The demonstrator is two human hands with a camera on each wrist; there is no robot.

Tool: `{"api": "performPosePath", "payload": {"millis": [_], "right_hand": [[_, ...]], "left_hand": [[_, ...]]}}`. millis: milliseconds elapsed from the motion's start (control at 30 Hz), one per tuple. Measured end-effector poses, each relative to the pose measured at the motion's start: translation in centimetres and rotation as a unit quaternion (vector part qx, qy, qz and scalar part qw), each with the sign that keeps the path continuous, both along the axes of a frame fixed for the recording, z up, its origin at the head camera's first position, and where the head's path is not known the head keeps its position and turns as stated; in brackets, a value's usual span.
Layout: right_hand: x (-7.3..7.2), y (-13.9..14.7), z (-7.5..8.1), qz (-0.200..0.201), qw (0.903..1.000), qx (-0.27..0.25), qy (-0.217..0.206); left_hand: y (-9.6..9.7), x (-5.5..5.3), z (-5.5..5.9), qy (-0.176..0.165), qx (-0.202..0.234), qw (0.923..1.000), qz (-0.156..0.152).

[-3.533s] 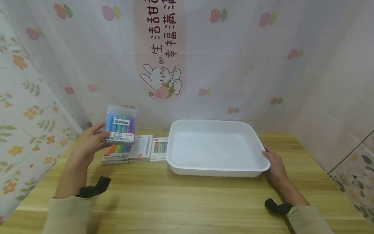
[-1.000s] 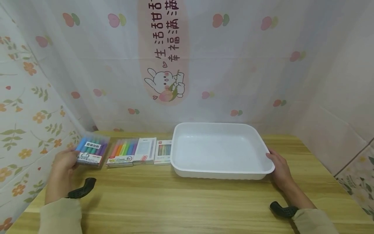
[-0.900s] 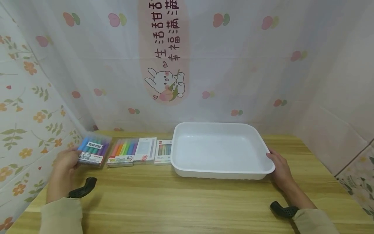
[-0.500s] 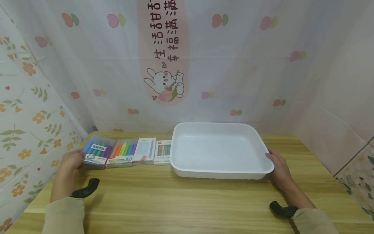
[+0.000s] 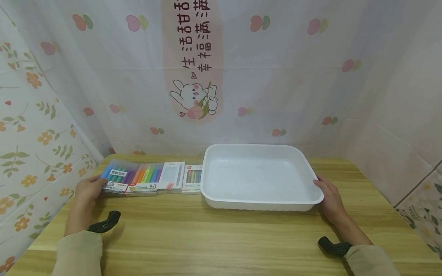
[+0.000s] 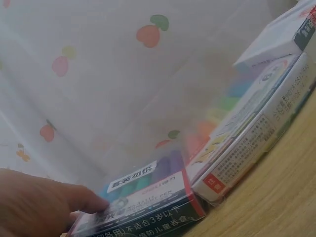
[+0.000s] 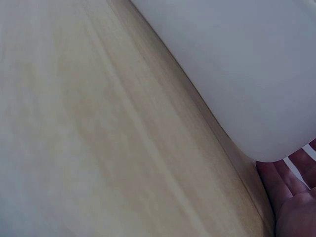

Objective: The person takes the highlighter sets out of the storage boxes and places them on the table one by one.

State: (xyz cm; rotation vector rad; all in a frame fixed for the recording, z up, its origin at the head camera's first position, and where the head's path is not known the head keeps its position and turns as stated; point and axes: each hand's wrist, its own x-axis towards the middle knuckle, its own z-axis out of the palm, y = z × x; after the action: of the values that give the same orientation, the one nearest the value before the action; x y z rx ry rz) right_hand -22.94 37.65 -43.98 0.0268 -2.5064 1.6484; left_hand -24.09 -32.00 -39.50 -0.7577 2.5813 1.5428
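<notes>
In the head view my left hand (image 5: 86, 189) is at the left end of a row of flat packs and holds a clear pack of blue, green and purple highlighters (image 5: 119, 179). The left wrist view shows the thumb (image 6: 86, 197) on top of the pack at its left side; the fingers are mostly hidden. This pack lies against a second pack of rainbow-coloured highlighters (image 5: 145, 176). On the right, my right hand (image 5: 329, 195) grips the right end of a white tray (image 5: 257, 204), thumb at the rim. Its fingers (image 7: 276, 180) show below the tray's corner.
A white box (image 5: 170, 176) and a thinner white box with a coloured-pen picture (image 5: 192, 178) continue the row up to the tray's left side. All stand on a wooden table (image 5: 207, 237). A patterned curtain (image 5: 276, 76) hangs behind the table.
The left hand has brought the highlighter pack down from above the row to the table at the far left, then slid it right against the rainbow pack. The right hand stays on the tray.
</notes>
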Motion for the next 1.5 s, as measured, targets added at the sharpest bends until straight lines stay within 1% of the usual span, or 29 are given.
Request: {"api": "performPosePath", "payload": {"millis": [167, 400, 500, 567, 733, 867, 967, 1100, 1200, 1400, 1500], "right_hand": [[-0.3, -0.1, 0.1, 0.002, 1.0000, -0.008, -0.002], [-0.5, -0.2, 0.3, 0.003, 1.0000, 0.001, -0.008], [-0.5, -0.2, 0.5, 0.007, 0.9999, 0.010, -0.009], [-0.5, -0.2, 0.5, 0.006, 0.9997, 0.020, -0.008], [-0.3, -0.1, 0.4, -0.001, 0.9997, 0.021, -0.009], [-0.1, -0.1, 0.3, 0.001, 0.9996, 0.025, -0.011], [0.1, 0.0, 0.2, 0.000, 0.9996, 0.028, -0.010], [0.1, 0.0, 0.2, 0.002, 0.9997, 0.023, -0.003], [0.1, 0.0, 0.2, 0.006, 0.9998, 0.017, 0.003], [0.1, 0.1, 0.1, 0.007, 0.9999, 0.015, 0.003], [0.1, 0.1, 0.1, 0.003, 0.9999, 0.017, 0.003]], "left_hand": [[0.2, 0.1, -0.2, 0.007, -0.021, 0.9998, -0.002], [0.3, 0.0, -0.2, 0.013, -0.024, 0.9996, 0.000], [0.4, -0.2, -0.2, 0.013, -0.032, 0.9994, -0.005], [0.5, -0.3, -0.3, 0.015, -0.028, 0.9995, -0.009], [0.7, -0.6, -0.4, 0.005, -0.054, 0.9982, -0.027], [0.5, -0.7, -0.4, -0.005, -0.099, 0.9938, -0.052], [0.4, -0.9, -0.5, -0.009, -0.131, 0.9895, -0.060], [0.5, -1.0, -0.7, -0.006, -0.167, 0.9841, -0.059], [0.7, -1.0, -0.8, -0.002, -0.185, 0.9810, -0.058], [1.0, -1.0, -1.0, -0.007, -0.209, 0.9768, -0.046], [1.1, -1.1, -0.9, -0.009, -0.225, 0.9734, -0.045]]}}
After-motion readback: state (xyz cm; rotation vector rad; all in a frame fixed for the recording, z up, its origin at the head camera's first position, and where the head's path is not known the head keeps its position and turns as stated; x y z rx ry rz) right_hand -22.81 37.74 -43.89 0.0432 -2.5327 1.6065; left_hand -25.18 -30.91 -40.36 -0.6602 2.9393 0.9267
